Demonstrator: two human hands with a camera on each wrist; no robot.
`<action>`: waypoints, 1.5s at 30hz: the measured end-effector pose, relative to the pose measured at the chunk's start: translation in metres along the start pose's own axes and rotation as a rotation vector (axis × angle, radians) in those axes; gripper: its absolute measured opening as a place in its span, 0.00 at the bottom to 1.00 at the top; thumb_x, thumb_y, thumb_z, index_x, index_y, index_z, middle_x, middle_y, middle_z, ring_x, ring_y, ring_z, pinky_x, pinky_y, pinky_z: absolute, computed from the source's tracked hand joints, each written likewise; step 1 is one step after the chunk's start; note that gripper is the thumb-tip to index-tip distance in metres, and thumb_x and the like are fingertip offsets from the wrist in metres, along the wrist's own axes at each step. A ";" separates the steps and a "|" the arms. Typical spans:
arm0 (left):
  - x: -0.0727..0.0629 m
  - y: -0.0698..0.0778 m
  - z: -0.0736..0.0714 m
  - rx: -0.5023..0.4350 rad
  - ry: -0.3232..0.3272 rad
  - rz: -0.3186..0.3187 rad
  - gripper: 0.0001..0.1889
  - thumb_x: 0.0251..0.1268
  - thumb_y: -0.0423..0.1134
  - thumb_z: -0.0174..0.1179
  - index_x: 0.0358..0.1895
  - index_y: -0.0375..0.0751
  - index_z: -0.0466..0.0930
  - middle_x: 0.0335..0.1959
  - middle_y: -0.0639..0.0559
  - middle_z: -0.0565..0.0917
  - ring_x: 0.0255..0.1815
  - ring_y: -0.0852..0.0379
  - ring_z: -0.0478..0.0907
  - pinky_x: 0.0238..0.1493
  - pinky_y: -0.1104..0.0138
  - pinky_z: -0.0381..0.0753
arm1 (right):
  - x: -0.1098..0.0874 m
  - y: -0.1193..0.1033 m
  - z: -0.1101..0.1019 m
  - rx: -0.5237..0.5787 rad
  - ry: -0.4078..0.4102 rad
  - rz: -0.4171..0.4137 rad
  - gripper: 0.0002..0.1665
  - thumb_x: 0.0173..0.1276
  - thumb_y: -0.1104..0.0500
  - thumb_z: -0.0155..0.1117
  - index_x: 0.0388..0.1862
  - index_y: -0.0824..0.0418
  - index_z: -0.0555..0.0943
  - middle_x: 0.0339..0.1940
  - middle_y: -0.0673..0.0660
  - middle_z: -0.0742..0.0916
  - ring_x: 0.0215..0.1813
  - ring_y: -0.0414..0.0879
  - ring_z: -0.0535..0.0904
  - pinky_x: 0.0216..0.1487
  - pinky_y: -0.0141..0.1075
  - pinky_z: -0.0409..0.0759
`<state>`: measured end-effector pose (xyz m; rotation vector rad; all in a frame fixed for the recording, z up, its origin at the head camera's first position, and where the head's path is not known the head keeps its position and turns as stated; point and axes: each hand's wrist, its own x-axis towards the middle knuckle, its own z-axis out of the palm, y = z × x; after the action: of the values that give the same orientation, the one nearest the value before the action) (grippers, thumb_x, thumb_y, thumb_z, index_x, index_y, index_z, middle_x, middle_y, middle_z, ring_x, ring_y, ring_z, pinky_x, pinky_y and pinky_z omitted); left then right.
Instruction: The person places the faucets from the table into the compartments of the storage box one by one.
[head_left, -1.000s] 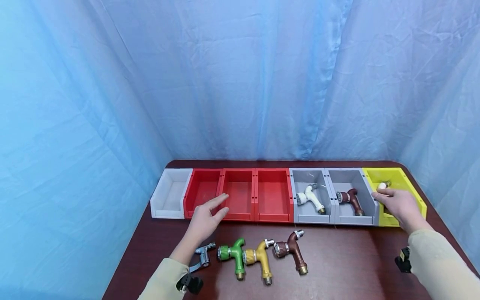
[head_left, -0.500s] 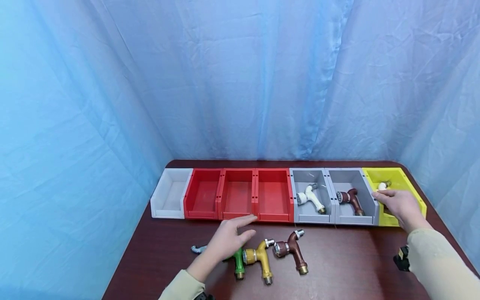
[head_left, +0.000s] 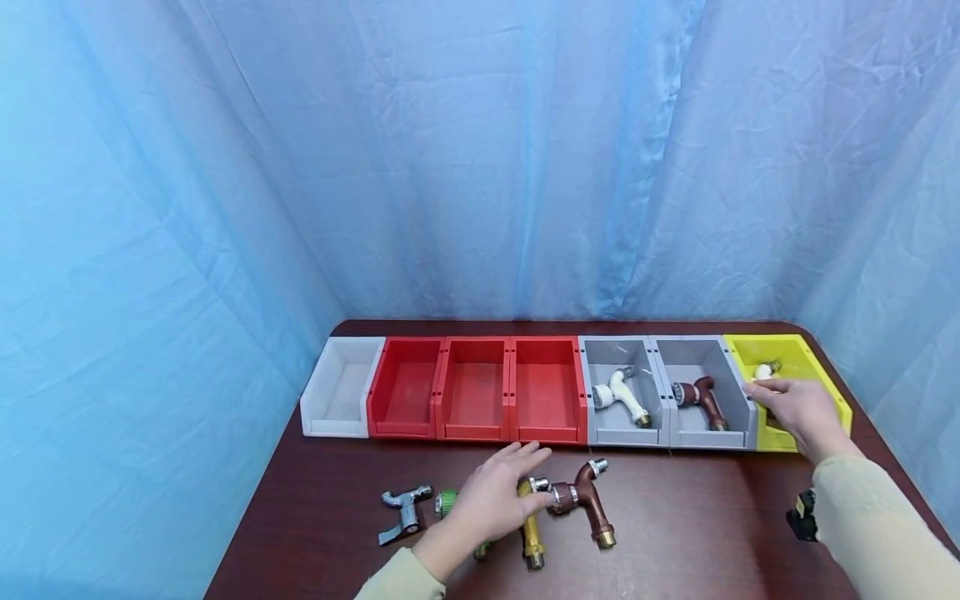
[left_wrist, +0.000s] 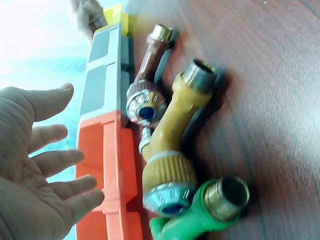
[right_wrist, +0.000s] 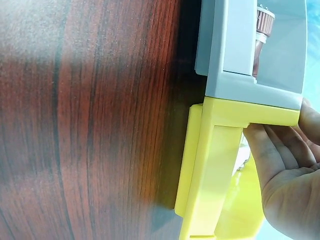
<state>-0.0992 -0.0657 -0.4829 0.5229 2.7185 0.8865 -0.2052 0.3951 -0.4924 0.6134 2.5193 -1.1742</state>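
My left hand hovers over the table with spread fingers, holding nothing. In the head view it covers most of the green tap and part of the yellow tap. A brown tap lies just right of its fingertips, and a small blue-grey tap lies to its left. My right hand grips the left side wall of the yellow bin, its thumb inside the bin and a finger over the rim. A white tap in that bin is partly hidden by the hand.
Along the back of the dark wood table stand a white bin, several red bins and two grey bins. One grey bin bears a white tap, the other a brown tap. Blue curtains surround the table.
My left hand has swept right and nearer to me, from in front of the red bins to above the green and yellow taps. My right hand has stayed at the yellow bin.
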 end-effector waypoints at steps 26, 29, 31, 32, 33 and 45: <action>0.017 0.036 0.070 0.403 -0.097 0.086 0.55 0.51 0.83 0.57 0.82 0.68 0.51 0.84 0.54 0.52 0.82 0.33 0.47 0.78 0.38 0.53 | -0.003 -0.001 0.004 -0.023 0.043 -0.023 0.48 0.76 0.34 0.56 0.75 0.71 0.65 0.70 0.79 0.69 0.58 0.65 0.75 0.49 0.47 0.84; 0.016 0.038 0.075 0.425 -0.094 0.086 0.56 0.49 0.84 0.56 0.82 0.68 0.51 0.84 0.53 0.52 0.82 0.33 0.47 0.78 0.39 0.53 | -0.003 -0.002 0.004 -0.022 0.045 -0.024 0.48 0.75 0.34 0.56 0.75 0.71 0.66 0.70 0.79 0.70 0.57 0.65 0.75 0.47 0.43 0.83; 0.015 0.038 0.079 0.446 -0.089 0.095 0.57 0.48 0.85 0.56 0.82 0.68 0.52 0.84 0.53 0.52 0.82 0.32 0.48 0.78 0.39 0.53 | -0.003 -0.002 0.004 -0.027 0.046 -0.029 0.48 0.75 0.34 0.56 0.75 0.71 0.66 0.70 0.79 0.70 0.57 0.65 0.75 0.46 0.42 0.83; 0.014 0.038 0.080 0.459 -0.085 0.101 0.57 0.48 0.85 0.56 0.82 0.67 0.52 0.84 0.53 0.53 0.82 0.33 0.48 0.78 0.39 0.53 | -0.003 -0.002 0.004 -0.030 0.045 -0.030 0.48 0.75 0.34 0.56 0.75 0.71 0.66 0.70 0.79 0.70 0.57 0.65 0.75 0.46 0.41 0.82; 0.014 0.038 0.082 0.471 -0.080 0.110 0.57 0.47 0.85 0.56 0.82 0.67 0.53 0.84 0.53 0.54 0.82 0.33 0.49 0.78 0.40 0.54 | -0.003 -0.002 0.004 -0.033 0.045 -0.032 0.48 0.75 0.34 0.56 0.75 0.71 0.66 0.70 0.79 0.70 0.57 0.65 0.75 0.45 0.40 0.82; 0.017 0.032 0.089 0.545 -0.098 0.143 0.54 0.49 0.84 0.56 0.80 0.67 0.58 0.82 0.54 0.57 0.81 0.35 0.54 0.77 0.43 0.58 | -0.005 -0.002 0.005 -0.056 0.047 -0.052 0.48 0.76 0.34 0.55 0.75 0.72 0.65 0.69 0.79 0.70 0.56 0.64 0.74 0.44 0.39 0.81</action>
<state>-0.0768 0.0119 -0.5356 0.8427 2.8411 0.1210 -0.2014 0.3884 -0.4917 0.5711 2.6122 -1.1156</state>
